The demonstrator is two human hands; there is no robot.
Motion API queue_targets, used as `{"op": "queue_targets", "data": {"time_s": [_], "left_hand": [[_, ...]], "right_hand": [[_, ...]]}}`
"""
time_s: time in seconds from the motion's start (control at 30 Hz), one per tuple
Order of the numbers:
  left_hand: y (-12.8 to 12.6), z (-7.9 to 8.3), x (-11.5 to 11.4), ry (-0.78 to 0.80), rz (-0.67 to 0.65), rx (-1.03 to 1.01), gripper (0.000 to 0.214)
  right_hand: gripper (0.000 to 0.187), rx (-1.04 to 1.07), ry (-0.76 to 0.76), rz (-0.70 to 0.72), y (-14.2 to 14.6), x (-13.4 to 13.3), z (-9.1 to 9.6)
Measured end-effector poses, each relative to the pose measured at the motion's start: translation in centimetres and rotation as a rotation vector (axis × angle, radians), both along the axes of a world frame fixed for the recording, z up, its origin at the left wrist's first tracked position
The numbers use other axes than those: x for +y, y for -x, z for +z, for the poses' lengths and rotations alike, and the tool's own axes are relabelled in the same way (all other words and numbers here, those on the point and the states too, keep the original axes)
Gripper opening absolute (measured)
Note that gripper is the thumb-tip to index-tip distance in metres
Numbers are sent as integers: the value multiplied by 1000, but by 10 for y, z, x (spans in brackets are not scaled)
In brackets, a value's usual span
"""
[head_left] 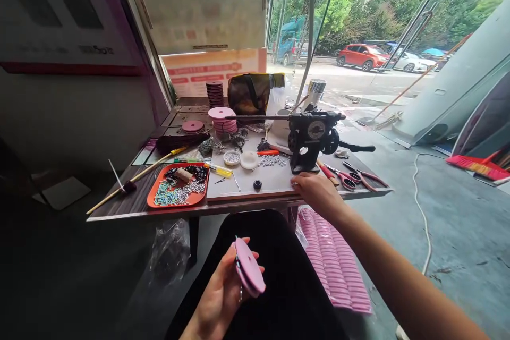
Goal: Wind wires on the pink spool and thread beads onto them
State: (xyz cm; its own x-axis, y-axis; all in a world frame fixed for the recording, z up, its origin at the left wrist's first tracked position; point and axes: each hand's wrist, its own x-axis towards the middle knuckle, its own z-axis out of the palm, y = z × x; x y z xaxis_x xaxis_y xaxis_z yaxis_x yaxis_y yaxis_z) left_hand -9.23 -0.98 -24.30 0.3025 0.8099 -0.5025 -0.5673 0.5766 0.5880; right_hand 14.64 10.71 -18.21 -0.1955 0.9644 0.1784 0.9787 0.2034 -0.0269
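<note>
My left hand [223,281] is closed round a pink round foam spool [249,265], tilted above my lap. A thin strand with small beads hangs at the spool's near side. My right hand [316,191] reaches to the table's front edge, just before the base of a black hand-cranked winding machine [316,135]. Its fingers are pinched together at the board; what they hold, if anything, is too small to make out. Left of these fingers lies a small black ring-shaped piece [257,185]. Silvery beads [273,160] are scattered on the board behind it.
An orange tray [149,194] of beads and small parts stands at the left, by a bamboo stick [137,176]. Stacked pink spools [225,125] stand behind. Scissors [346,179] and pliers [364,174] lie right. Packed pink spools [334,260] lean below the table.
</note>
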Motion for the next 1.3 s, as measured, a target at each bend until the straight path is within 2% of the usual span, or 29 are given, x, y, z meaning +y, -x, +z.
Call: {"op": "queue_targets", "data": {"time_s": [0.17, 0.3, 0.37, 0.43, 0.5, 0.57, 0.63, 0.67, 0.73, 0.83, 1.03, 1.3], "left_hand": [[1, 3, 0, 17, -1, -2, 52], [-1, 9, 4, 35, -6, -1, 46], [-2, 10, 5, 63, 22, 19, 42], [-3, 10, 4, 89, 57, 66, 37], [-5, 8, 2, 78, 71, 114, 33], [-6, 6, 1, 28, 53, 140, 33], [-7, 3, 0, -21, 30, 152, 37], [-7, 2, -1, -32, 25, 163, 39], [-7, 1, -2, -24, 27, 193, 40], [-6, 0, -5, -7, 24, 223, 40], [-7, 1, -11, -37, -42, 270, 42], [-6, 4, -10, -73, -55, 343, 49]], "right_hand": [[26, -176, 75, 92, 14, -4, 10], [27, -189, 87, 101, 16, 0, 20], [22, -175, 46, 64, 12, -6, 22], [15, 58, -41, 33, 11, -25, 21], [13, 580, -32, 68, 19, -55, 13], [19, 1106, 229, 166, 36, -90, 0], [22, 1362, 446, 185, 56, -120, -16], [22, 1434, 502, 174, 65, -130, -23], [20, 1526, 527, 144, 78, -141, -35], [19, 1619, 554, 126, 84, -143, -45], [17, 1779, 641, 131, 85, -144, -47], [16, 1845, 687, 114, 85, -145, -50]]}}
